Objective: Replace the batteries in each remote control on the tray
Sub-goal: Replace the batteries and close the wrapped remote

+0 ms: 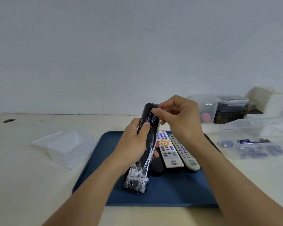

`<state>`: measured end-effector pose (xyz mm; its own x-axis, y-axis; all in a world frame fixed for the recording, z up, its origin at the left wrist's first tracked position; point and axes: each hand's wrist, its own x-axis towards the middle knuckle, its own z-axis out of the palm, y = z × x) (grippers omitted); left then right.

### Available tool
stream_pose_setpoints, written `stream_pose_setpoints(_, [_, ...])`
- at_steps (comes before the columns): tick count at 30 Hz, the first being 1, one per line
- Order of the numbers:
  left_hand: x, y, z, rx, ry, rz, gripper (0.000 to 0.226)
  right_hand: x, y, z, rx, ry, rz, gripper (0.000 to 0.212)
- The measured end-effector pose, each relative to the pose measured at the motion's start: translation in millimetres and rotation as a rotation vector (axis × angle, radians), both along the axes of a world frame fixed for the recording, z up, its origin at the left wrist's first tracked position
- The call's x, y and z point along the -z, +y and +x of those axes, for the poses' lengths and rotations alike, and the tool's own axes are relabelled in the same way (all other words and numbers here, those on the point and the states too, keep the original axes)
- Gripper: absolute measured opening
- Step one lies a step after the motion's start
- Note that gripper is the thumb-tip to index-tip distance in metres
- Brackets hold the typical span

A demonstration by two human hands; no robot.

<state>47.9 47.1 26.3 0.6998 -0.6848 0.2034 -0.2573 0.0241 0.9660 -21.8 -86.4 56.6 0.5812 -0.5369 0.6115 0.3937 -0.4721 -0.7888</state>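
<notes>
head view: left hand point(134, 142) grips upright black remote point(149, 128); right hand point(180, 118) pinches battery point(154, 118) lying along its long axis, compartment uppermost.

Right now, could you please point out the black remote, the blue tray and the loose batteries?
black remote point(151, 132): head view, its back, mid-body.
blue tray point(170, 190): head view, bare floor near front.
loose batteries point(243, 141): head view, one blue cell.
</notes>
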Motion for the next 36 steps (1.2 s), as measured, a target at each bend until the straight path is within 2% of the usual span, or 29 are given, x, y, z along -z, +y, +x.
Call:
stream_pose_setpoints(9, [-2.3,2.3,-5.9,-0.017,-0.063,0.000,0.018,5.2,2.8,4.4,0.086,0.045,-0.167,0.011])
stream_pose_setpoints(13, [3.2,-3.5,-3.7,-0.037,0.034,-0.080,0.022,7.5,4.7,10.4,0.169,0.047,-0.255,0.010])
stream_pose_setpoints(17, [5.4,-6.5,-4.1,-0.068,0.056,-0.117,0.027,12.1,7.5,13.7,0.212,0.018,-0.319,0.008])
stream_pose_setpoints(23, [7.4,-6.9,-4.0,-0.047,0.053,-0.151,0.022,15.4,5.2,17.4,0.271,-0.011,-0.414,0.006])
stream_pose_setpoints(26, [8.9,-5.6,-0.8,-0.052,0.073,-0.154,0.018,20.1,6.3,19.6,0.251,0.043,-0.502,0.009])
stream_pose_setpoints(29, [5.0,0.0,5.3,-0.100,0.057,-0.170,0.013,22.8,13.3,22.3,0.287,0.109,-0.677,0.023])
stream_pose_setpoints(33, [4.0,9.2,13.2,-0.128,0.083,-0.177,0.009,20.4,24.9,20.0,0.341,0.288,-0.863,0.031])
stream_pose_setpoints(36, [5.0,14.3,14.4,-0.131,0.094,-0.160,0.012,24.3,28.4,20.8,0.296,0.385,-0.856,0.032])
